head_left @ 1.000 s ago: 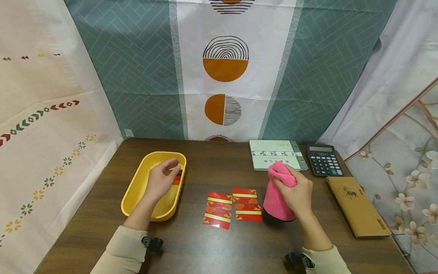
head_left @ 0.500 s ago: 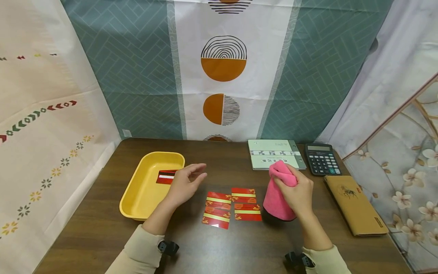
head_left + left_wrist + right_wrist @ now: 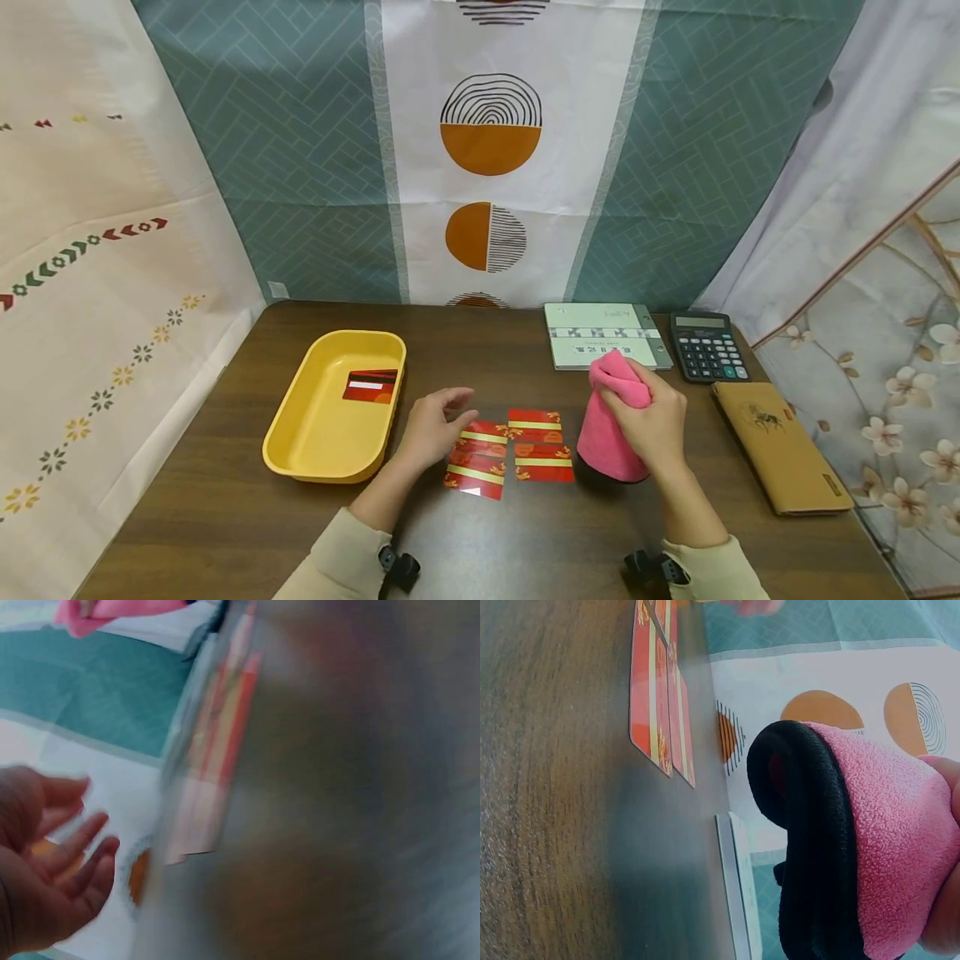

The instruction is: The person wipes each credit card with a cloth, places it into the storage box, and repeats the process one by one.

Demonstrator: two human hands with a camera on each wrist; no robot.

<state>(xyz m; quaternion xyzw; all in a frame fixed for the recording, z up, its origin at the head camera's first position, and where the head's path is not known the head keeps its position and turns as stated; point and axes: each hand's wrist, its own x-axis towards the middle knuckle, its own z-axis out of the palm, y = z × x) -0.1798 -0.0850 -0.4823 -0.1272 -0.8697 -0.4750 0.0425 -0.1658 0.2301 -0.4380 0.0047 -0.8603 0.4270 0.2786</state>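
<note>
Several red cards with a pale yellow stripe [image 3: 543, 463] lie in two columns on the table. My left hand [image 3: 435, 429] hovers by the left column with loosely bent fingers and nothing in them; the left wrist view shows the same empty hand [image 3: 56, 862], blurred. My right hand [image 3: 651, 417] grips a bunched pink cloth [image 3: 606, 437] to the right of the cards. In the right wrist view the cloth [image 3: 900, 840] shows a rolled black edge, held off the tabletop. A yellow tray [image 3: 330, 450] holds red-and-black cards [image 3: 371, 386] near its right wall.
Behind the pink cloth lies a pale green notebook [image 3: 600, 321]. To its right are a black calculator [image 3: 707, 347] and a tan wallet-like case [image 3: 780, 450]. Fabric hangings [image 3: 322, 167] stand along the back and both sides of the table.
My left hand has come out of the yellow tray and moved right to the left column of cards. My right hand keeps hold of the pink cloth in about the same place.
</note>
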